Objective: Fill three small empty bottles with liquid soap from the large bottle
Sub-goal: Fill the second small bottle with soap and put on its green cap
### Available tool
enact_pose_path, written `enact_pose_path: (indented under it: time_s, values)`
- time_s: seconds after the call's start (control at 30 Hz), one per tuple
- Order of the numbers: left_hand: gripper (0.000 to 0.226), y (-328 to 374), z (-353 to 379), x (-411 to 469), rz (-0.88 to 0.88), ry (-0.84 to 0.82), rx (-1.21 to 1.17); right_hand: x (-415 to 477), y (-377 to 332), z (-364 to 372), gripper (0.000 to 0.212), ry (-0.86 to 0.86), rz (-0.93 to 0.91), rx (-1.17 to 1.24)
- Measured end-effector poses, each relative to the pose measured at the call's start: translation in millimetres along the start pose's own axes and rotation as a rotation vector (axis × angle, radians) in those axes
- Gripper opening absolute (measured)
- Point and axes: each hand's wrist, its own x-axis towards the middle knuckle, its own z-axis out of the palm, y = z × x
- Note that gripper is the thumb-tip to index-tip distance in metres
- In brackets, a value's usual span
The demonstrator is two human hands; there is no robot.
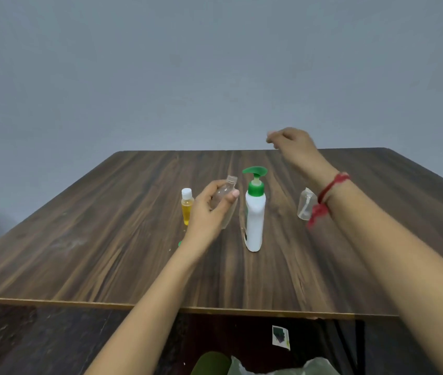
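Gripping a small clear plastic bottle (224, 194), the left hand (209, 209) is holding it beside the white pump bottle (255, 220). The right hand (292, 143) is hovering, fingers curled; its grasp is indeterminable.

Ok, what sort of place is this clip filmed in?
Probably a plain room in a home or office: a dark wood-grain table before a bare grey wall, with a white pump soap bottle and a small yellow-filled bottle on it; the left hand grips a small clear bottle.

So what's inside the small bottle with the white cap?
Yellow liquid fills the capped bottle almost to its neck. The left hand, holding a clear bottle, hides its lower right edge.
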Motion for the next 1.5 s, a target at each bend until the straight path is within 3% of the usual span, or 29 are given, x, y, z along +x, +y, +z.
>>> enact_pose_path:
  time_s: [0.1, 0.2, 0.27, 0.4, 0.53, 0.93, 1.2, 1.5]
  values:
    - [0.009, 4.5, 6.4, 4.6, -0.145, -0.060, -0.199, 6.3, -8.1, 9.9, 0.045, -0.320, 0.283, -0.009]
    - [0.023, 8.6, 7.7, 7.2, -0.239, -0.001, -0.256, 5.6, -3.8, 18.9, 0.045, -0.461, 0.387, -0.089]
    - [0.025, 11.2, 6.1, 10.9, -0.303, 0.044, -0.275, 6.2, 0.7, 25.9, 0.036, -0.473, 0.405, -0.113]
    - [0.025, 14.2, 1.1, 19.3, -0.478, -0.017, -0.416, 6.9, -2.5, 29.7, 0.021, -0.490, 0.406, -0.177]
    - [0.022, 15.4, -6.2, 21.0, -0.576, 0.007, -0.544, 8.2, -8.3, 32.2, 0.033, -0.529, 0.387, -0.228]
    - [0.021, 17.6, -12.8, 30.5, -0.562, 0.013, -0.518, 10.3, -14.0, 34.6, 0.023, -0.563, 0.351, -0.281]
    - [0.028, 17.5, -12.6, 37.6, -0.565, 0.071, -0.443, 8.8, -16.6, 46.3, 0.031, -0.578, 0.351, -0.353]
    - [0.011, 7.9, -13.5, 42.0, -0.618, 0.062, -0.329, -2.3, -11.0, 44.9, 0.044, -0.591, 0.128, -0.526]
